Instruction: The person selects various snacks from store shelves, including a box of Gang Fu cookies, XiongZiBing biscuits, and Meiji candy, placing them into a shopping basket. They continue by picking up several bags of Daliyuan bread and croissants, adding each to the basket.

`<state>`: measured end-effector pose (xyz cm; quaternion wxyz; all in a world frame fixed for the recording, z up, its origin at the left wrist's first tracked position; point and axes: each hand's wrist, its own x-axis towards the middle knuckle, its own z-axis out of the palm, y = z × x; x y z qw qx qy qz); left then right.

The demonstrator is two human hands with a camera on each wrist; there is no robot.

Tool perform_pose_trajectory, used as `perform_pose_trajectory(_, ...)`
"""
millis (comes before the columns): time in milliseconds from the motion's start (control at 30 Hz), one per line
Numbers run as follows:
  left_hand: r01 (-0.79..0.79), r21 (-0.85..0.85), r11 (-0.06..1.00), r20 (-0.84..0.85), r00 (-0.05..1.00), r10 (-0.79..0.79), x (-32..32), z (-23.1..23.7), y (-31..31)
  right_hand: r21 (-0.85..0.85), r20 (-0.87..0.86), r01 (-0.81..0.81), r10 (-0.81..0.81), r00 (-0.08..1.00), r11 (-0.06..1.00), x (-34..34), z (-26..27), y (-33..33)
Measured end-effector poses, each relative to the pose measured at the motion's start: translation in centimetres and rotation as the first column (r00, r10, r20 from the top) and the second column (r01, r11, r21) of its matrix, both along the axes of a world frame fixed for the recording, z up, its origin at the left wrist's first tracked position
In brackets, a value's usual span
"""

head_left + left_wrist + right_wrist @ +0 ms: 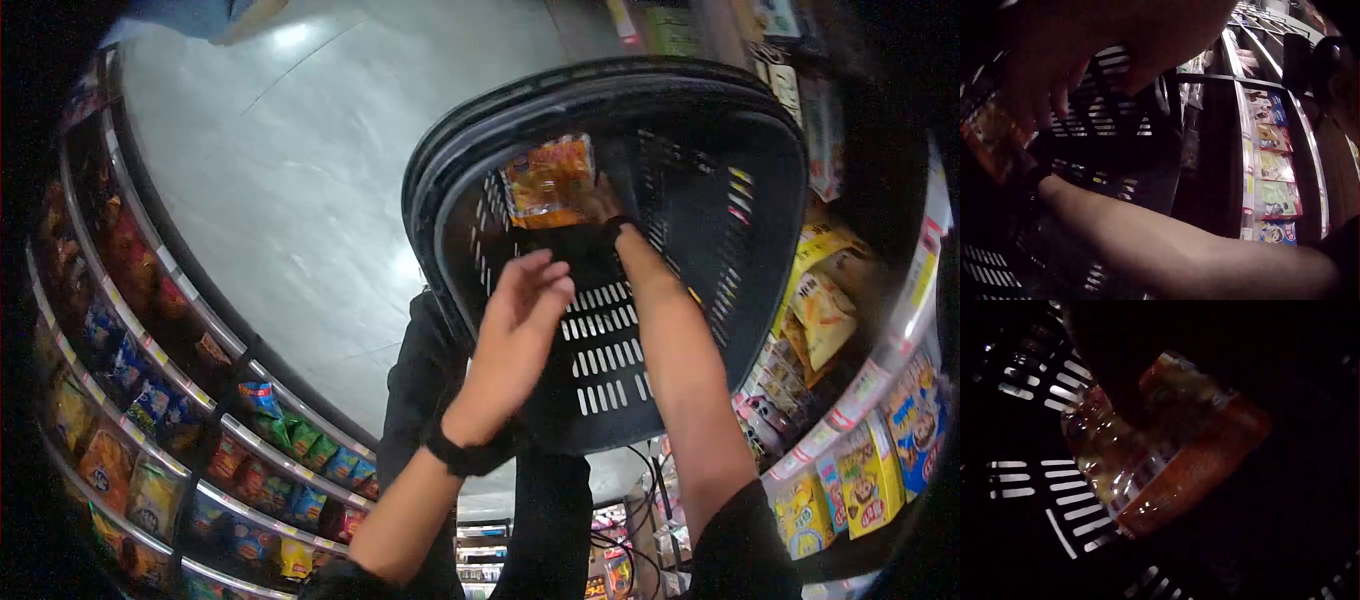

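A black plastic shopping basket (pixel 600 100) with slotted walls stands in front of me. Deep inside it is an orange snack packet (pixel 548 182) in shiny wrap. My right hand (pixel 598 203) reaches down into the basket and holds this packet at its right edge. In the dim right wrist view, a shadowed finger lies across the packet (pixel 1179 469), hiding part of its front. My left hand (pixel 520 315) hovers over the near side of the basket with loosely bent fingers and nothing in them. The left wrist view catches its blurred fingers (pixel 1060 97) above the right forearm.
Shelves of snack bags (pixel 300 440) curve along the left. On the right, another shelf carries yellow bags (pixel 822 305) and boxed snacks (pixel 868 480), close to the basket's side. Pale floor tiles (pixel 270 180) stretch out beyond, and dark cables (pixel 640 530) hang below the basket.
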<state>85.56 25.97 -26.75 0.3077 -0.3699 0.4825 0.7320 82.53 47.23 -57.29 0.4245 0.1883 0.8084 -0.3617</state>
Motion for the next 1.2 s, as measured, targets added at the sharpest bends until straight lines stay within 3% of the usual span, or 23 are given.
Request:
perform_pose_trajectory(200,0.039,0.032,0.999,-0.070,0.997,-0.036,0.8,-1.1,0.7,0.083,-0.043,-0.049,0.053,0.998,0.995,0.9,-0.2,1.4)
perform_pose_trajectory(367,0.129,0.049,0.990,-0.021,0.992,-0.128,2.0,-1.3,1.1,0.250,-0.211,-0.080,0.135,0.968,0.965,4.7,5.5,1.8)
perform_pose_trajectory(400,0.143,0.067,0.987,-0.027,0.990,-0.141,2.4,-0.9,0.8,0.253,-0.219,0.018,0.040,0.975,0.967,4.4,10.2,0.6)
perform_pose_trajectory(433,0.126,0.080,0.989,-0.011,0.992,-0.125,2.6,0.0,0.5,0.343,-0.308,0.052,0.060,0.949,0.938,5.6,12.1,0.4)
perform_pose_trajectory(467,0.110,0.101,0.989,0.009,0.994,-0.111,2.9,1.2,0.2,0.390,-0.286,0.107,0.011,0.958,0.915,5.8,15.4,0.2)
perform_pose_trajectory(533,0.134,0.050,0.990,-0.082,0.988,-0.130,3.5,3.7,-0.4,0.364,-0.365,0.173,-0.031,0.930,0.915,7.9,21.3,0.7)
perform_pose_trajectory(600,0.175,0.013,0.984,-0.121,0.978,-0.173,4.5,6.9,-1.5,0.213,-0.205,0.255,-0.212,0.956,0.943,8.8,29.2,1.5)
perform_pose_trajectory(767,0.291,-0.093,0.952,-0.141,0.943,-0.302,6.3,16.7,-4.0,0.017,-0.343,0.203,-0.185,0.921,0.979,12.5,48.9,2.3)
perform_pose_trajectory(833,0.403,-0.112,0.908,-0.229,0.879,-0.418,5.2,23.6,-4.7,-0.096,-0.381,0.194,-0.216,0.899,0.976,14.1,57.4,2.0)
perform_pose_trajectory(867,0.463,-0.120,0.878,-0.272,0.835,-0.478,5.0,27.0,-4.8,-0.102,-0.320,0.192,-0.214,0.923,0.976,15.9,60.4,2.6)
perform_pose_trajectory(900,0.574,-0.082,0.815,-0.357,0.747,-0.562,5.4,27.8,-4.9,-0.280,-0.327,0.314,-0.398,0.857,0.907,17.0,63.7,1.9)
perform_pose_trajectory(933,0.666,-0.027,0.746,-0.196,0.728,-0.657,5.0,31.2,-4.8,-0.457,-0.305,0.404,-0.566,0.766,0.792,18.0,67.5,0.9)
perform_pose_trajectory(967,0.673,0.086,0.735,-0.323,0.717,-0.618,6.4,31.7,-4.2,-0.446,-0.285,0.461,-0.610,0.739,0.767,19.4,71.6,0.1)
perform_pose_trajectory(1000,0.681,0.191,0.707,-0.445,0.702,-0.555,6.9,31.9,-3.8,-0.439,-0.270,0.507,-0.647,0.713,0.742,20.4,74.6,-0.6)
perform_pose_trajectory(1033,0.768,0.170,0.617,-0.449,0.618,-0.645,6.5,35.7,-3.7,-0.452,-0.293,0.518,-0.669,0.683,0.726,21.9,76.9,-1.3)
perform_pose_trajectory(1067,0.774,0.242,0.585,-0.486,0.619,-0.617,6.7,39.6,-3.5,-0.370,-0.299,0.512,-0.622,0.724,0.775,23.7,79.4,-1.6)
perform_pose_trajectory(1133,0.785,0.358,0.505,-0.565,0.613,-0.553,6.5,45.8,-3.2,-0.530,-0.409,0.526,-0.743,0.529,0.666,26.7,80.8,-3.2)
perform_pose_trajectory(1200,0.864,0.173,0.473,-0.606,0.472,-0.640,8.6,46.2,-3.3,-0.530,-0.464,0.499,-0.727,0.506,0.685,30.2,81.7,-3.6)
